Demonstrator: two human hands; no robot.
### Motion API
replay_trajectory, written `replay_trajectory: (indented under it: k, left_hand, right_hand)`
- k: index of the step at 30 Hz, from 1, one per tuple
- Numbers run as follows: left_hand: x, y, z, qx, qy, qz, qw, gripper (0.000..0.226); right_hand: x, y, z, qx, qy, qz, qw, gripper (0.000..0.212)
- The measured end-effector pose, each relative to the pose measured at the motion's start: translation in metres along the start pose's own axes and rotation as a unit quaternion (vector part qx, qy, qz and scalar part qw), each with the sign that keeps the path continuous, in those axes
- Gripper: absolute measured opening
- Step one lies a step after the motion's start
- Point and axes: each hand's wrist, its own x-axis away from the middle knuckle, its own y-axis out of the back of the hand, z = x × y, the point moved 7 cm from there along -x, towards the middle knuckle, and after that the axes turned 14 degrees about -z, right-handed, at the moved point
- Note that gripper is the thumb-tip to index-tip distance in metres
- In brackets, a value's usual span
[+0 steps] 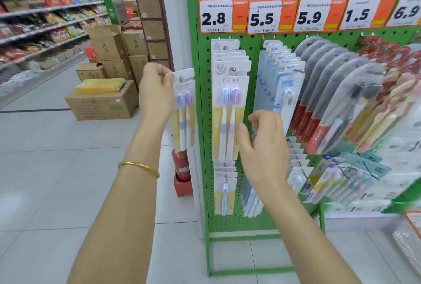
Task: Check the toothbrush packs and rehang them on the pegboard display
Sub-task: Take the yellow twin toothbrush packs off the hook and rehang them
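Note:
My left hand point(155, 92) pinches the top card of a twin toothbrush pack point(185, 110), blue and purple brushes on a yellow-white card, held upright just left of the green pegboard point(205, 124). A stack of the same packs point(229, 106) hangs on a peg at the board's upper left. My right hand point(262, 142) hovers in front of that stack's lower right edge with fingers loosely curled and nothing in it; whether it touches the front pack I cannot tell.
Blue-white packs point(278, 83) and red-grey packs point(330, 101) hang to the right, under orange price tags point(223, 16). A red fire extinguisher point(181, 165) stands at the board's left foot. Cardboard boxes point(102, 99) are stacked in the aisle, beside grocery shelves point(41, 21).

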Motion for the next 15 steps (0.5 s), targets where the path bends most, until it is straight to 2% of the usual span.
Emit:
replay_trajectory:
  k: [4,6,8,10,12,15]
  left_hand:
    - [0.036,0.037,0.019,-0.002,0.036,-0.029,0.999,0.013]
    - [0.061,0.056,0.029,0.013,0.065,-0.042,0.997,0.02]
    - [0.09,0.069,0.042,0.021,0.109,-0.047,0.993,0.017]
    - [0.12,0.069,0.055,0.029,0.16,-0.029,0.986,0.013]
    - [0.152,0.06,0.065,0.038,0.21,-0.006,0.977,0.012]
    - [0.196,0.038,0.073,0.057,0.265,0.03,0.962,0.013]
  right_hand:
    - [0.032,0.001,-0.011,0.013,-0.002,0.046,0.999,0.02]
    - [0.052,-0.001,-0.019,0.003,-0.011,0.089,0.996,0.021]
    - [0.075,-0.005,-0.031,-0.018,-0.039,0.148,0.988,0.023]
    - [0.1,-0.01,-0.047,-0.05,-0.091,0.231,0.967,0.025]
    - [0.126,-0.012,-0.062,-0.105,-0.157,0.311,0.932,0.024]
    - [0.151,0.004,-0.084,-0.169,-0.225,0.328,0.902,0.018]
